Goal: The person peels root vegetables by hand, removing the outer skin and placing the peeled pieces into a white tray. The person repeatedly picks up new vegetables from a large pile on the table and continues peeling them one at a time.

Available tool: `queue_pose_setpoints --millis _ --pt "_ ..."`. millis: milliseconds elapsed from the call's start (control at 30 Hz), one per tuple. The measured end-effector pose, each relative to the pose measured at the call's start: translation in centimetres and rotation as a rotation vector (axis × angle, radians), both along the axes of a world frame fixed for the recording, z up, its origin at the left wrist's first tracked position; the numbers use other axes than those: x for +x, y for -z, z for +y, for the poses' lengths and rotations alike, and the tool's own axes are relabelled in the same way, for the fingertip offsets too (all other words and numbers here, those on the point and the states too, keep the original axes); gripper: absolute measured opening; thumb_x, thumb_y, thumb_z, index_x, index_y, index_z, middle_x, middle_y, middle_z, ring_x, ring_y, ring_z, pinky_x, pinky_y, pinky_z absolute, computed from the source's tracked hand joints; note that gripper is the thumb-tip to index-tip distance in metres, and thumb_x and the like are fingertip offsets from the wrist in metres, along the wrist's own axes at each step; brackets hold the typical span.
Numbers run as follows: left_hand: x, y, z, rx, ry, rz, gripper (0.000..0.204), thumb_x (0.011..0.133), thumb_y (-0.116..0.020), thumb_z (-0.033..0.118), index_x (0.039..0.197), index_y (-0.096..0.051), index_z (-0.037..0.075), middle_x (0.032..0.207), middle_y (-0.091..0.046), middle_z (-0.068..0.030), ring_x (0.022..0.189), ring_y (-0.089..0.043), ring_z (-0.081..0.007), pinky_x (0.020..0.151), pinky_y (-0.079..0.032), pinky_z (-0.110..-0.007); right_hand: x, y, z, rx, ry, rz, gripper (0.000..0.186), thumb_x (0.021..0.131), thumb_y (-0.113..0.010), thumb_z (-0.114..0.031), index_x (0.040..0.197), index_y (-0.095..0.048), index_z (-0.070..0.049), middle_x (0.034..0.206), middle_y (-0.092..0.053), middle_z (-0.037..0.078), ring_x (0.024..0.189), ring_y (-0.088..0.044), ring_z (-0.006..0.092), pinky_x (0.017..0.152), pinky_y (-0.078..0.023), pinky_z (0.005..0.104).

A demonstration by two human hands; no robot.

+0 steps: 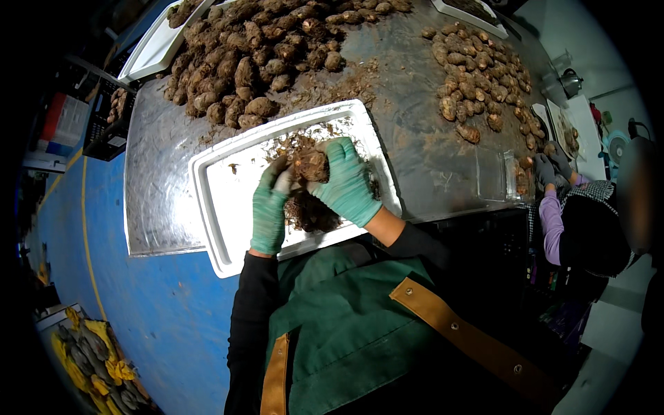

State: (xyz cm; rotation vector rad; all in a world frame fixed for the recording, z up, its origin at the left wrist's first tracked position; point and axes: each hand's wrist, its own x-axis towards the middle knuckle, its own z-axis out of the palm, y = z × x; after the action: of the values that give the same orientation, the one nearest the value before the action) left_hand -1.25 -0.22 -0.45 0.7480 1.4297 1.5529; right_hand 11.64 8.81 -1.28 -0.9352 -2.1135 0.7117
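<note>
A brown, fibrous taro corm (311, 167) is held between my two hands over a white plastic tray (216, 207). My left hand (270, 207), in a green glove with dirty fingertips, closes on the corm's left side. From the right, my right hand (346, 181), gloved the same way, wraps over its other side with the thumb below. Loose root fibres and soil (311, 211) lie in the tray beneath the hands. Whether either hand also holds a small tool cannot be seen.
A big heap of hairy taro (256, 52) covers the table's far left. Cleaner taro (477, 72) are piled at the right. Another white tray (155, 48) stands at the far left edge. A co-worker's gloved hands (552, 166) are at the table's right end.
</note>
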Motion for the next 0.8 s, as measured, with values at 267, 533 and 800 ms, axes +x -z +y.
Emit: queue_pose_setpoints --millis 267,533,800 --pt "-1.6 -1.8 -0.7 0.063 0.115 0.015 0.051 0.083 -0.064 0.021 0.126 -0.046 0.001 0.112 -0.056 -0.0101 0.099 -0.054 -0.0158 0.088 -0.044 -0.029 0.9 0.5 1.5 -0.714 -0.306 0.273 0.038 0.087 -0.057 -0.027 0.112 -0.051 0.001 0.092 -0.059 0.009 0.084 -0.055 0.0160 0.077 -0.048 0.0309" --pt "-2.1 -1.9 -0.1 0.182 0.085 0.343 0.032 0.084 -0.062 0.014 0.112 -0.059 0.002 0.104 -0.058 -0.0083 0.097 -0.054 -0.0162 0.084 -0.044 -0.028 -0.1 -1.1 -0.9 -1.393 -0.341 0.595 0.038 0.089 -0.055 -0.032 0.111 -0.053 0.000 0.090 -0.057 0.004 0.062 -0.059 0.0104 0.057 -0.055 0.0261" --pt "-1.0 -2.1 1.1 0.286 -0.219 1.289 0.014 0.074 -0.064 0.002 0.088 -0.061 0.006 0.083 -0.052 -0.0089 0.079 -0.049 -0.0262 0.069 -0.040 -0.036 -1.6 -0.3 -3.3 -1.325 -0.141 0.794 0.036 0.088 -0.058 -0.031 0.107 -0.055 -0.002 0.089 -0.057 0.001 0.070 -0.058 0.0095 0.060 -0.054 0.0255"
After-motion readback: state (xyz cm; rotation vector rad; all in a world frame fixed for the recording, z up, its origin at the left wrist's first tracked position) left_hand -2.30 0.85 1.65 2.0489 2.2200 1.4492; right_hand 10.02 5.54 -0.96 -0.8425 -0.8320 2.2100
